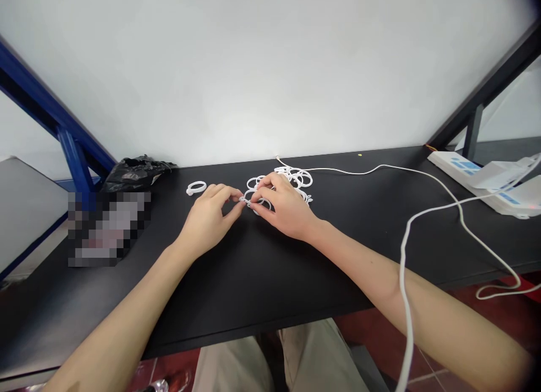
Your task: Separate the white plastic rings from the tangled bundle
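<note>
A heap of several white plastic rings [301, 179] lies on the black table [236, 279] near the wall. My right hand [284, 205] rests at the heap's near side, its fingers pinched on one white ring [253, 202]. My left hand [210, 210] meets it from the left, thumb and forefinger pinched on the same ring's end. One separate white ring [196, 187] lies alone on the table, left of my left hand.
A crumpled black plastic bag [134, 172] sits at the back left beside a blue frame post [74, 158]. A white cable [406, 251] snakes across the right of the table. White boxes with blue print [486, 180] stand at the far right.
</note>
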`<state>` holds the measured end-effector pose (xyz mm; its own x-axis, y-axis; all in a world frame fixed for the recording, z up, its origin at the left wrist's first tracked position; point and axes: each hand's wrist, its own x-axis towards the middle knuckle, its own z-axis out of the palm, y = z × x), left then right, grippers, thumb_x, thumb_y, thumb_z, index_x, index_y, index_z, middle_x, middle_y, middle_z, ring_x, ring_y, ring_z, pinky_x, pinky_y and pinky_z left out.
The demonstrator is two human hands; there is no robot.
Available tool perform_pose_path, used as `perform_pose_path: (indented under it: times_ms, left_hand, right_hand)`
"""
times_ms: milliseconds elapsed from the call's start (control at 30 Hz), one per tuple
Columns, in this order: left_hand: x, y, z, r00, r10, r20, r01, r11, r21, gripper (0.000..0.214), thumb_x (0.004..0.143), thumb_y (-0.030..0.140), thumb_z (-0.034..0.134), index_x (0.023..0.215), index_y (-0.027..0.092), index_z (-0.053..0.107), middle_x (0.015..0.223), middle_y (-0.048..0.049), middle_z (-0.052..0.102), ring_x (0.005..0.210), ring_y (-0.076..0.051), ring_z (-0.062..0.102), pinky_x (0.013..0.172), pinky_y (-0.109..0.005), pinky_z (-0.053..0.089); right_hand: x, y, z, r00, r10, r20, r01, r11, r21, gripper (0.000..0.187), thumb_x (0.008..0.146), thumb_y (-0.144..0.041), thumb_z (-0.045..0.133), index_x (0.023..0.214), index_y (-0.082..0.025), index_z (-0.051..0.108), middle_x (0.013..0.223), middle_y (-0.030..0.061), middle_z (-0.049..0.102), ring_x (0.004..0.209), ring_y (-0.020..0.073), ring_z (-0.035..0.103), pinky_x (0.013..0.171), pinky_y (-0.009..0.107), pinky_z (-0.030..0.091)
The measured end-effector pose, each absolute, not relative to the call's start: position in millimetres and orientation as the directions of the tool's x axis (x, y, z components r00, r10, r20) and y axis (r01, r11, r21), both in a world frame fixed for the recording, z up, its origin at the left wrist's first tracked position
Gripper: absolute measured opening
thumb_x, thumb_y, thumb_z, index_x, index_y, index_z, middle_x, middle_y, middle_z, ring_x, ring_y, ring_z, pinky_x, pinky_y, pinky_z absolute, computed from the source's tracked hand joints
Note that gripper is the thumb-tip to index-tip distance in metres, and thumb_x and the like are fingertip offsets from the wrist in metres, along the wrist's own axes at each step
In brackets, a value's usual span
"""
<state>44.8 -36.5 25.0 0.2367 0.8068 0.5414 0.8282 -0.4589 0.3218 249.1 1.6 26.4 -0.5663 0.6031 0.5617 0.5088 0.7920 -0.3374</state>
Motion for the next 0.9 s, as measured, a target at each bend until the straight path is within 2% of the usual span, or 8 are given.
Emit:
perform_pose_path:
  times_ms: [67, 167, 267, 467, 633, 900]
  left_hand:
    - [45.3, -36.6, 25.4, 0.239, 0.808, 0.538, 0.826, -0.461, 0.326, 0.012, 0.093, 0.027, 0.055, 0.096, 0.020, 0.063, 0.089, -0.0029, 0.067, 0.085, -0.018, 0.060, 0.075, -0.030, 0.048]
    - [46.5, -37.1, 26.1, 0.243, 0.803, 0.544, 0.823, -0.468, 0.323, 0.012, 0.094, 0.027, 0.054, 0.097, 0.020, 0.063, 0.089, -0.0027, 0.066, 0.085, -0.018, 0.060, 0.076, -0.030, 0.048]
    - [47.4, -38.1, 28.1, 0.249, 0.798, 0.549, 0.814, -0.480, 0.327, 0.013, 0.095, 0.027, 0.053, 0.097, 0.020, 0.064, 0.089, -0.0027, 0.067, 0.085, -0.018, 0.061, 0.077, -0.030, 0.048]
    - [48.5, -41.4, 33.2, 0.273, 0.801, 0.534, 0.779, -0.510, 0.366, 0.015, 0.096, 0.028, 0.052, 0.099, 0.021, 0.065, 0.090, -0.0028, 0.067, 0.084, -0.017, 0.061, 0.070, -0.030, 0.048]
    - [48.6, -41.7, 34.3, 0.281, 0.807, 0.519, 0.769, -0.513, 0.382, 0.014, 0.096, 0.029, 0.053, 0.099, 0.021, 0.064, 0.089, -0.0020, 0.066, 0.084, -0.017, 0.060, 0.074, -0.030, 0.049]
    - [47.1, -39.2, 33.2, 0.300, 0.804, 0.514, 0.765, -0.525, 0.374, 0.015, 0.096, 0.024, 0.049, 0.094, 0.021, 0.063, 0.091, -0.0027, 0.067, 0.085, -0.018, 0.061, 0.077, -0.031, 0.049]
  right_hand:
    - [249.5, 1.6, 25.6, -0.565, 0.629, 0.534, 0.527, 0.773, -0.353, 0.019, 0.092, -0.030, 0.061, 0.107, -0.020, 0.066, 0.112, 0.0098, 0.057, 0.105, 0.0233, 0.055, 0.087, 0.038, 0.050]
    - [250.0, 2.4, 24.0, -0.576, 0.653, 0.492, 0.550, 0.755, -0.358, 0.039, 0.090, -0.035, 0.064, 0.126, -0.019, 0.059, 0.122, 0.0112, 0.059, 0.114, 0.0267, 0.054, 0.094, 0.043, 0.049]
    - [249.7, 3.4, 22.7, -0.611, 0.654, 0.446, 0.546, 0.756, -0.360, 0.050, 0.090, -0.041, 0.064, 0.133, -0.018, 0.055, 0.128, 0.0113, 0.061, 0.122, 0.0288, 0.050, 0.102, 0.047, 0.045]
    - [248.7, 3.1, 24.2, -0.628, 0.658, 0.415, 0.509, 0.751, -0.420, 0.051, 0.087, -0.047, 0.068, 0.125, -0.014, 0.063, 0.120, 0.0106, 0.068, 0.120, 0.0289, 0.049, 0.103, 0.045, 0.045]
    - [249.6, 2.3, 27.2, -0.617, 0.665, 0.421, 0.487, 0.743, -0.459, 0.039, 0.085, -0.046, 0.070, 0.113, -0.019, 0.067, 0.111, 0.0079, 0.070, 0.112, 0.0274, 0.051, 0.096, 0.043, 0.046]
    - [250.6, 3.3, 28.3, -0.625, 0.663, 0.412, 0.488, 0.744, -0.457, 0.033, 0.083, -0.041, 0.072, 0.108, -0.020, 0.067, 0.107, 0.0058, 0.070, 0.105, 0.0254, 0.050, 0.092, 0.040, 0.045]
